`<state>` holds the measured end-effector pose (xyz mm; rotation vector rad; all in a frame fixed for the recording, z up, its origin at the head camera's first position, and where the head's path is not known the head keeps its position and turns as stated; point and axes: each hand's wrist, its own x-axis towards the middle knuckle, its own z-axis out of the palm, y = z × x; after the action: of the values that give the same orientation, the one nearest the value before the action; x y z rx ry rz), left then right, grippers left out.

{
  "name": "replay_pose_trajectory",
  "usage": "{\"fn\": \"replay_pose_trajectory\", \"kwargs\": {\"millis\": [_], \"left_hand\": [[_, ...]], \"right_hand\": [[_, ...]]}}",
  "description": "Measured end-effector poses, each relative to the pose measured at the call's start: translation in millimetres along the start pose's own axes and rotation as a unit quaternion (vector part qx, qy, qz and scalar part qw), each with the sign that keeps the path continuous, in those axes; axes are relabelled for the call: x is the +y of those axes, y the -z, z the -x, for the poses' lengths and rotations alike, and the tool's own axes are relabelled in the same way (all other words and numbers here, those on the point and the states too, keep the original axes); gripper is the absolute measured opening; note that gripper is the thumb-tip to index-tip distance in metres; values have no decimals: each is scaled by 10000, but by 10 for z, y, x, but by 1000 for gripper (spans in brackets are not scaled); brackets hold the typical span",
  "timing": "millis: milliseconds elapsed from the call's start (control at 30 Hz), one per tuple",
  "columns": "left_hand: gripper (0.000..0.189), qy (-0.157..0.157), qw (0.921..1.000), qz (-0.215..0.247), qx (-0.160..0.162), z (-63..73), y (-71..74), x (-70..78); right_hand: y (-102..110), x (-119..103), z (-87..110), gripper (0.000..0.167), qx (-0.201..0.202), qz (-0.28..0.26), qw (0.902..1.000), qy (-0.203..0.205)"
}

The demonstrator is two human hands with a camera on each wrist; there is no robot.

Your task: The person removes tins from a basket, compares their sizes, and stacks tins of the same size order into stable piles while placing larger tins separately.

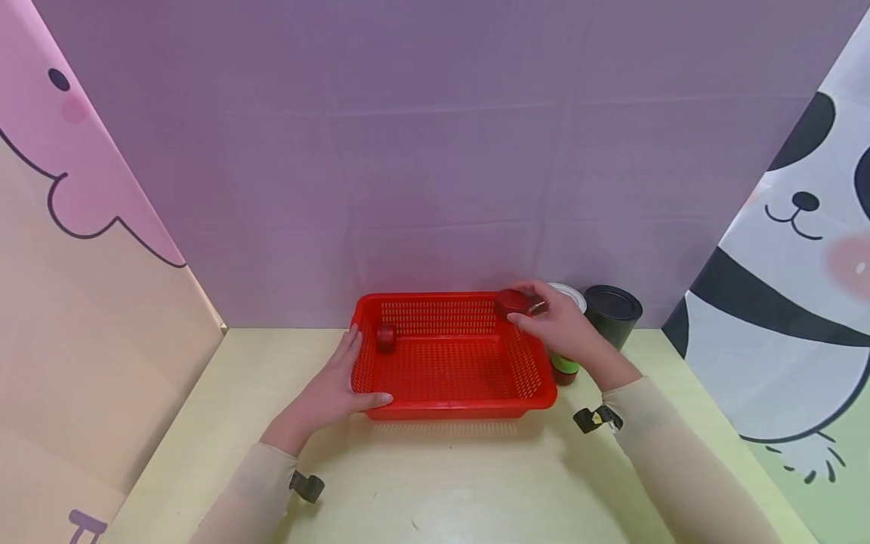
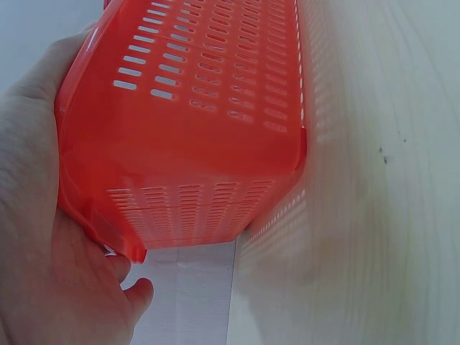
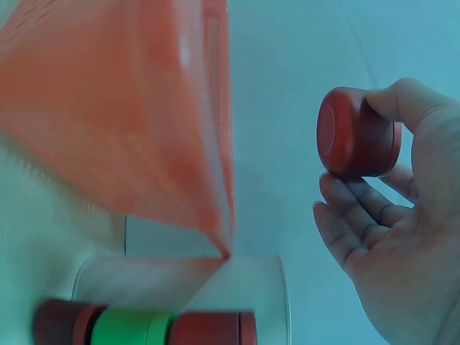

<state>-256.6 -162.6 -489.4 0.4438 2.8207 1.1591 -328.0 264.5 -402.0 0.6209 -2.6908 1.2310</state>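
Note:
A red plastic basket (image 1: 442,408) with slotted walls stands on the table. My left hand (image 1: 329,389) grips its front left corner, thumb over the front rim and fingers along the left side; the left wrist view shows the palm against the rim (image 2: 68,122). Above the back right corner, my right hand (image 1: 560,321) holds a small round dark red tin (image 3: 352,133) between thumb and fingers. The right wrist view shows that tin tilted on its side, apart from the basket. Another small red tin (image 1: 386,338) is inside the basket, near its left wall.
Right of the basket stand a black can (image 1: 614,306) and a white can (image 1: 569,292), partly hidden by my right hand. In front of the white can is a stack with a green tin (image 3: 126,328) between red ones. A purple cloth wall (image 1: 442,189) rises behind.

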Motion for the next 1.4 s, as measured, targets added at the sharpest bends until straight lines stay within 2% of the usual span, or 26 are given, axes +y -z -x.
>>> {"fn": "replay_pose_trajectory", "kwargs": {"millis": [167,367,733,833,1400], "left_hand": [[138,27,10000,16,9,4,3,-8],[138,61,10000,24,8,-3,-7,-25],[138,4,10000,21,27,-7,-11,-12],[138,28,10000,3,17,-6,-6,-7],[138,44,10000,34,-4,-15,-2,-21]], "right_hand": [[96,119,97,50,165,-34,9998,-69],[169,206,212,56,281,-16,9990,-335],[275,319,391,57,870,251,9959,-72],[297,342,431,58,978,212,9949,-121],[389,480,636,64,1060,304,9929,-439]]}}
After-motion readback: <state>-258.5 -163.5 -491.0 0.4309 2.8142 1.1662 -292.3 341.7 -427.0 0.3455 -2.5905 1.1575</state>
